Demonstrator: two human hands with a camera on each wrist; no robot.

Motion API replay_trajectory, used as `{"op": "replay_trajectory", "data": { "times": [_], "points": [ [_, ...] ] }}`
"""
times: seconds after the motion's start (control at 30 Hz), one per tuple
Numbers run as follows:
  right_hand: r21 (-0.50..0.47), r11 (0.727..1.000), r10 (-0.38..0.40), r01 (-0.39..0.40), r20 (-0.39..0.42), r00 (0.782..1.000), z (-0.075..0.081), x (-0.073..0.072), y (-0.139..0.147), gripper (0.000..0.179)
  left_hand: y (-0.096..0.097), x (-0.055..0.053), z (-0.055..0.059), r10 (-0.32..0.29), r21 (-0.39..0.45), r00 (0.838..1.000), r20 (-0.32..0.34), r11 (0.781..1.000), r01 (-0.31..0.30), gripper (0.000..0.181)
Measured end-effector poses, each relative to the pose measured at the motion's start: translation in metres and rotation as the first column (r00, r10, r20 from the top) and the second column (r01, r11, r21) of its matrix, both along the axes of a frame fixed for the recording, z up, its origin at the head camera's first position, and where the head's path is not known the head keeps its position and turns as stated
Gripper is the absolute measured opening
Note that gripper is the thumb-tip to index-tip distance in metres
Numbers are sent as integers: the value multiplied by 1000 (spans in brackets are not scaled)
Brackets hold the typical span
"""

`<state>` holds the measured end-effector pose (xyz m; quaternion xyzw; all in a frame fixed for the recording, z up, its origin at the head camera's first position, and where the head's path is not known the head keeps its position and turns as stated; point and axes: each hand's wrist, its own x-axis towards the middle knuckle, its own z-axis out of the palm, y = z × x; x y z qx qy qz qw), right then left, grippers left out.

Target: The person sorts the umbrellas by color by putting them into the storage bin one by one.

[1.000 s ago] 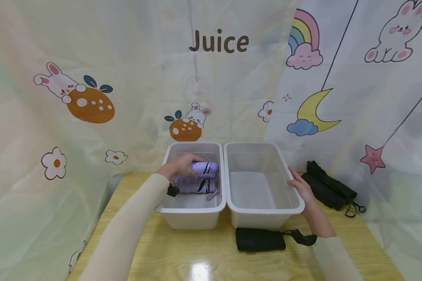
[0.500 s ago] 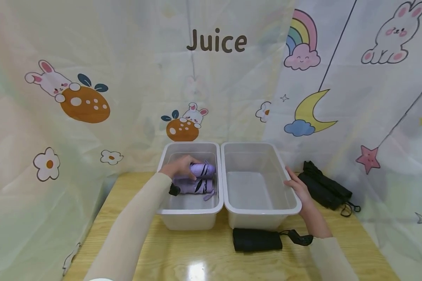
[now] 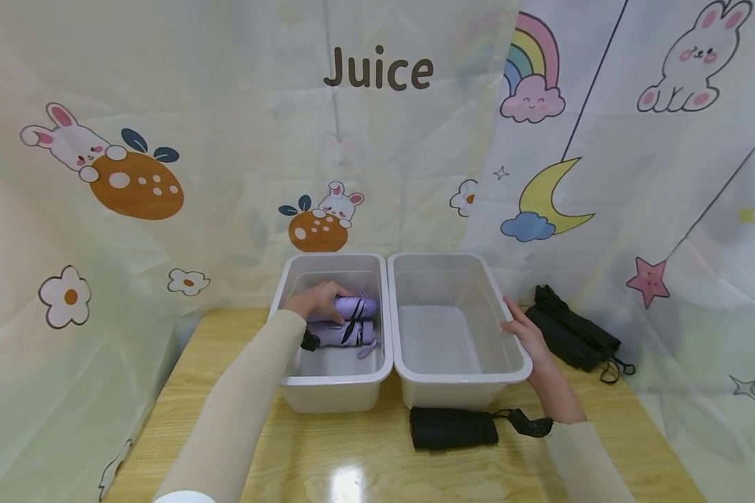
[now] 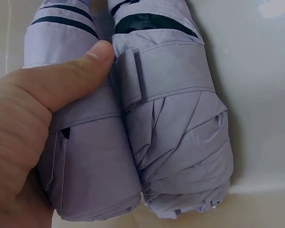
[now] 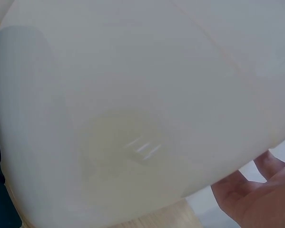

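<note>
Two folded purple umbrellas with black stripes lie side by side in the left white bin (image 3: 336, 381). My left hand (image 3: 317, 300) grips the farther umbrella (image 3: 355, 307), its thumb (image 4: 80, 71) laid across the fabric; the other fingers are hidden beyond it. Right beside it is the nearer umbrella (image 4: 180, 128), with its wrist strap toward the bin's right wall. My right hand (image 3: 531, 339) holds the right white bin (image 3: 459, 379) by its right side, thumb over the rim and fingers along the outer wall (image 5: 132, 95). Nothing lies inside this right bin.
A folded black umbrella (image 3: 453, 428) lies in front of the right bin on the wooden table (image 3: 302, 454). Another black folded umbrella (image 3: 569, 328) sits to the right, behind my right hand. A printed curtain (image 3: 239, 140) hangs close behind the bins.
The head view has shifted slightly, so everything sits a little farther left in it. Both hands keep their places on the umbrella and the bin.
</note>
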<state>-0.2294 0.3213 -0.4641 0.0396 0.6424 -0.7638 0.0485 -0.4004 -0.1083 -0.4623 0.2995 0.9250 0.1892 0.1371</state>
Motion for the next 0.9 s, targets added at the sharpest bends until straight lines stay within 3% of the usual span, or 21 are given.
{"op": "replay_trajectory", "data": {
  "times": [0.23,0.4,0.57,0.7,0.8,0.9],
  "points": [
    [-15,1000,12,-12,3,1000,-3,5,-1,64,1,4,-3,5,-90,1000,-25,996,-7,59],
    [-17,1000,9,-9,-10,1000,-3,3,-5,63,-4,-1,-11,40,-60,999,-27,997,-41,56],
    [-55,998,14,-14,-3,1000,-1,-2,-11,63,-11,-5,-13,95,-18,995,27,995,-95,61],
    [-33,999,-8,8,5,1000,0,-1,-12,63,-9,-8,-12,58,23,998,14,998,-58,59],
    [-26,1000,-15,14,-7,1000,3,1,-8,63,-3,-7,1,13,73,1000,9,997,-13,56],
    [-36,999,-14,14,-10,1000,5,4,-4,64,2,2,28,-8,99,999,53,995,3,56]
  ]
}}
